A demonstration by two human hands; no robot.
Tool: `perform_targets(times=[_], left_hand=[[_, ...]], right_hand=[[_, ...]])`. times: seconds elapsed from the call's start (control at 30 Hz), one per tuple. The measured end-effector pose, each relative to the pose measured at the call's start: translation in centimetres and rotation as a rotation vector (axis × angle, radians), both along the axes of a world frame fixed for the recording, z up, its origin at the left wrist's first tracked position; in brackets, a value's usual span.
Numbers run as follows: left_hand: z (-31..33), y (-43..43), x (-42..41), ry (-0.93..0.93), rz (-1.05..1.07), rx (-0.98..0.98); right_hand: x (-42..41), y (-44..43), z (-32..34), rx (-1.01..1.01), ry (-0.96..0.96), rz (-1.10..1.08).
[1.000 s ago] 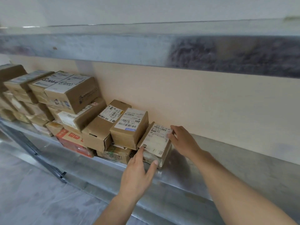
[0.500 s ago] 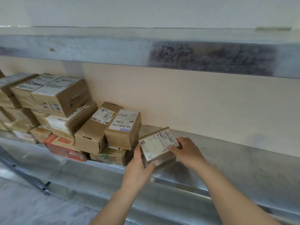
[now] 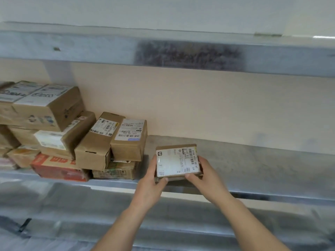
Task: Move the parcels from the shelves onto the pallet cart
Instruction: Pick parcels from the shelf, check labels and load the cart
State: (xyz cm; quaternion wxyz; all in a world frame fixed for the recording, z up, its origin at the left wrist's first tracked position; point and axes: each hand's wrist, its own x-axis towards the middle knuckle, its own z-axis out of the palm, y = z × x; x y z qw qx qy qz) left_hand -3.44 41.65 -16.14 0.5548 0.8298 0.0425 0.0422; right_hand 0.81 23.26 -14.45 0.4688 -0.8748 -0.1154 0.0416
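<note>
1. The small parcel (image 3: pixel 176 162) is a flat brown carton with its white label facing up. It is held over the front part of the shelf (image 3: pixel 244 160), on the shelf's bare stretch to the right of the other boxes.
2. The left hand (image 3: pixel 151 180) grips the near left corner, with the thumb running up the left side. The right hand (image 3: pixel 201 176) clasps the right edge, its thumb on the near rim. Both hands are closed around the carton, a two-sided hold that probably keeps the flat box level.
3. The parcel looks lifted clear of the shelf. Its underside is hidden behind the hands, so I cannot tell whether it touches the metal.
4. The stacked parcels (image 3: pixel 101 142) stand just to the left, apart from the held one. Two labelled cartons sit tilted on a flatter box, and a red box (image 3: pixel 58 169) lies at the front edge. Taking the end parcel makes sense, since nothing rests on it.
5. Behind is a plain beige back panel (image 3: pixel 199 105), and the grey upper shelf (image 3: pixel 90 48) spans the view overhead.
6. The pallet cart is not in view, so the carry direction cannot be judged. The stack is cut off at the left edge, the label print is too blurred to read, and the area below the shelf is smeared and indistinct.
</note>
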Motion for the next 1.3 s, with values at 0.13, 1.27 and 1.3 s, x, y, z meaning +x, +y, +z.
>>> perform_targets(times=[0.13, 1.27, 1.3], left_hand=[[0.0, 0.4, -0.7, -0.032, -0.050, -0.035], [3.4, -21.9, 0.8, -0.041, -0.702, -0.103], [3.5, -23.0, 0.8, -0.042, -0.722, -0.104]], right_hand=[[-2.4, -0.4, -0.2, 0.029, 0.001, -0.072], [-14.4, -18.8, 1.3, -0.054, -0.189, -0.888], [-14.7, -19.6, 1.3, -0.060, -0.187, -0.910]])
